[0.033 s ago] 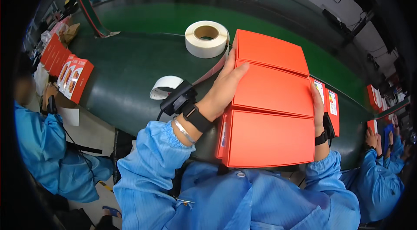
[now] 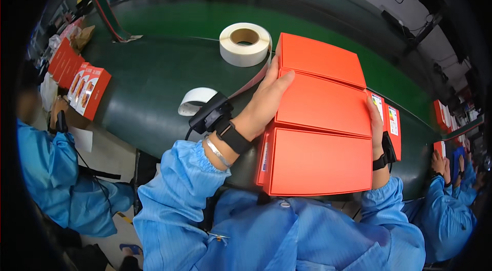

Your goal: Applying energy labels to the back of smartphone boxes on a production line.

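Three plain red boxes lie in a row from far to near: the far box (image 2: pixel 322 61), the middle box (image 2: pixel 324 104) and the near box (image 2: pixel 320 161). My left hand (image 2: pixel 264 102) presses along their left side, its thumb lying over the edge of the middle box. Against the right side of the middle box rests my right hand (image 2: pixel 375 120), partly hidden, so the boxes are held between both palms. Below the near box, at its left, another red edge with a white label shows. A white label roll (image 2: pixel 245 56) stands beyond my left hand, its strip trailing toward my wrist.
Red boxes with labels (image 2: pixel 393 120) stand just right of my right hand. A loop of label strip (image 2: pixel 195 101) lies on the green belt (image 2: pixel 138 91). Red boxes with pictures (image 2: pixel 93 92) stand at the left, near a co-worker's blue sleeve (image 2: pixel 46 168). More workers sit at the right.
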Tool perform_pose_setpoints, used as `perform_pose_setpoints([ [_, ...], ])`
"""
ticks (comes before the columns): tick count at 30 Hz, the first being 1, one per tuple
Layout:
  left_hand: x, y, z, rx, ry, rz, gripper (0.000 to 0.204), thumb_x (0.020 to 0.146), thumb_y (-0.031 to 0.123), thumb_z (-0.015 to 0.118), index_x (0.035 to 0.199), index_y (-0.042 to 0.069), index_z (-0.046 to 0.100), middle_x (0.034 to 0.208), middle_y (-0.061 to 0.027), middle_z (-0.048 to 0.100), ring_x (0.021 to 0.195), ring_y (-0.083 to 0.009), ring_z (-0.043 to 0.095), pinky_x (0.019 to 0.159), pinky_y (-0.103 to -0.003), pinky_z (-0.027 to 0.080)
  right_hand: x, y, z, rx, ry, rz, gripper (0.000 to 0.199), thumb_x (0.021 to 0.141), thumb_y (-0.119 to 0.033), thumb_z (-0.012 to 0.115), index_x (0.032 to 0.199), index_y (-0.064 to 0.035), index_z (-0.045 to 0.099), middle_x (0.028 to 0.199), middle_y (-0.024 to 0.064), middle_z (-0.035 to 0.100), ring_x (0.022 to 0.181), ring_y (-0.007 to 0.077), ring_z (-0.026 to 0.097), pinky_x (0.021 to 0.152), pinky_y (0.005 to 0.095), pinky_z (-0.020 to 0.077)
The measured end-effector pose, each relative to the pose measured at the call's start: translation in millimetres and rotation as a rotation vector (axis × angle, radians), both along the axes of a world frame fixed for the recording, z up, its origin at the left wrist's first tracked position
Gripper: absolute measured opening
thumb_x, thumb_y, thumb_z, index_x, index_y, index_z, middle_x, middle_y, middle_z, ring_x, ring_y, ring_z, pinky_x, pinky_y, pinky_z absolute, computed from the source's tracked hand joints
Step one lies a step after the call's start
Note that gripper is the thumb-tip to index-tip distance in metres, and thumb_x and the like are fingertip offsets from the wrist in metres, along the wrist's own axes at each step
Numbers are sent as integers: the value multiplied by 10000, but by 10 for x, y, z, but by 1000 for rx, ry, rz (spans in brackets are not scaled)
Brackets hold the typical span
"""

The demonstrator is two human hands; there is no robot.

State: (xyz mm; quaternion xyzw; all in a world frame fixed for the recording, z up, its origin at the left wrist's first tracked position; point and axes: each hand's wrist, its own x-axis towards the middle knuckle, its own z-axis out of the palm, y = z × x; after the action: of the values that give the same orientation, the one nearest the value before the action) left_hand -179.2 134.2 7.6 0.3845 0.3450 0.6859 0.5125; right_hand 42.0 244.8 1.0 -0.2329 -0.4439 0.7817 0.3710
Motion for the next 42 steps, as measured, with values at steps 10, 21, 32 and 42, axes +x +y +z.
perform_pose_setpoints([
  [10,-700,-1401,255,-270,798,622,169,817,126,630,873,-32,637,802,-43,639,727,-88,579,658,-220,459,444,259,318,323,-128,-300,529,935,-363,351,1364,-54,325,1400,121,342,1305,225,289,1030,353,244],
  [21,-217,-1358,-685,-353,1795,736,424,660,266,722,936,-22,576,882,-140,577,785,-280,563,653,-357,478,-184,-6,965,781,-178,-27,472,902,-297,371,1260,-1,454,1334,147,426,1269,243,356,987,363,312],
  [32,-966,-1498,111,-402,-269,336,234,894,117,445,1103,24,496,729,-109,581,639,-202,585,626,-330,505,-611,-398,1362,1573,-303,467,320,790,-110,524,1068,44,565,1154,178,550,1088,273,522,912,366,406],
  [42,-1158,-1921,240,-640,-607,-148,195,890,254,323,819,94,407,425,-5,286,317,-112,305,337,-275,310,-1792,-731,695,2022,-675,481,773,641,-237,739,1280,-12,366,1090,153,523,968,304,558,771,412,478],
])
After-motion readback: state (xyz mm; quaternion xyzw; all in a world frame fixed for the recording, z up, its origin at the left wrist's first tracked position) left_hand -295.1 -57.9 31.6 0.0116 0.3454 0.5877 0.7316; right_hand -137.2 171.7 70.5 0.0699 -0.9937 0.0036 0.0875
